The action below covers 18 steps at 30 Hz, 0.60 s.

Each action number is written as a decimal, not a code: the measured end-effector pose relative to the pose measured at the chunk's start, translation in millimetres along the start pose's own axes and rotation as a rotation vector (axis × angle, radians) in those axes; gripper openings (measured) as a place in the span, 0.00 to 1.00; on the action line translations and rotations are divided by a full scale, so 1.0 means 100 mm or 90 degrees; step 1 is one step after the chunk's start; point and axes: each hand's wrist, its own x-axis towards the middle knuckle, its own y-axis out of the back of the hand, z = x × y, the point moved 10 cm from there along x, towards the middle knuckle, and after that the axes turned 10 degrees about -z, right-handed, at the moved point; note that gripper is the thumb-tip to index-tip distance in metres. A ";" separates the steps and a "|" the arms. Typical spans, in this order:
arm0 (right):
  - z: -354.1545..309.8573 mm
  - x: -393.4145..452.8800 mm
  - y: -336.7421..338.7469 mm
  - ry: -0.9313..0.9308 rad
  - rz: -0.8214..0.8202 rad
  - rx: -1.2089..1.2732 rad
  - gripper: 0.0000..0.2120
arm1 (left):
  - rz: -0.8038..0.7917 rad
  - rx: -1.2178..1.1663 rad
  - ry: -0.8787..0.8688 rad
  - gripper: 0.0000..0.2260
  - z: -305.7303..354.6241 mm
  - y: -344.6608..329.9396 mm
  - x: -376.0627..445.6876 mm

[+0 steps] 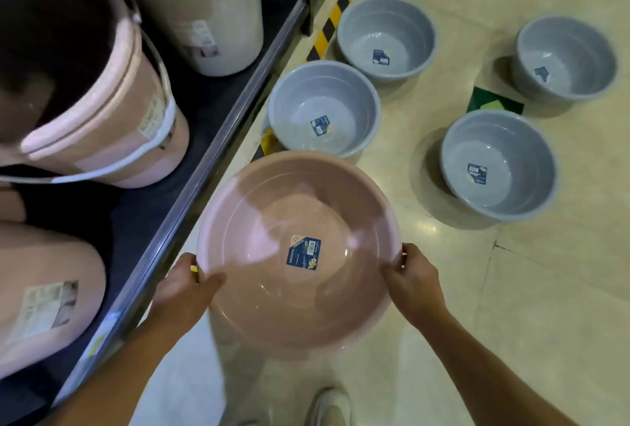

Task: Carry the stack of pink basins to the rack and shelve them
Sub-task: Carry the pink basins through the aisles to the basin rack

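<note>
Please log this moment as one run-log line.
phase: carrying | object: pink round plastic basin | left hand: grip on rim | right hand: grip on rim | dark metal rack: left

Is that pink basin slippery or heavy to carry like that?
Probably light: the pink basin hangs from fingertip grips of the left hand and right hand on its rim. Its glossy plastic may be slippery. Wide and shallow, it looks unlikely to tip once set down.

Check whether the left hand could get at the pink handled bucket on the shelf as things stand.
Probably not right away: the left hand grips the rim of the round pink plastic basin, as does the right hand. The pink bucket with a white handle lies unobstructed on the dark shelf nearby.
</note>
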 end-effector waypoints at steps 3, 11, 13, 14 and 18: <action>-0.23 0.07 0.44 0.010 0.022 -0.004 0.05 | -0.013 -0.027 -0.036 0.19 0.54 0.11 0.01; -0.92 0.80 1.10 0.016 0.060 -0.002 0.07 | -0.015 -0.016 -0.087 0.16 1.89 0.37 0.61; -1.07 1.11 1.12 0.017 0.057 -0.007 0.08 | -0.030 0.005 -0.092 0.13 2.14 0.40 0.89; -1.13 1.27 1.14 0.015 0.060 -0.003 0.10 | -0.036 0.012 -0.103 0.12 2.27 0.42 1.05; -1.40 1.86 1.15 0.000 0.056 -0.013 0.15 | -0.078 0.073 -0.143 0.13 2.69 0.45 1.55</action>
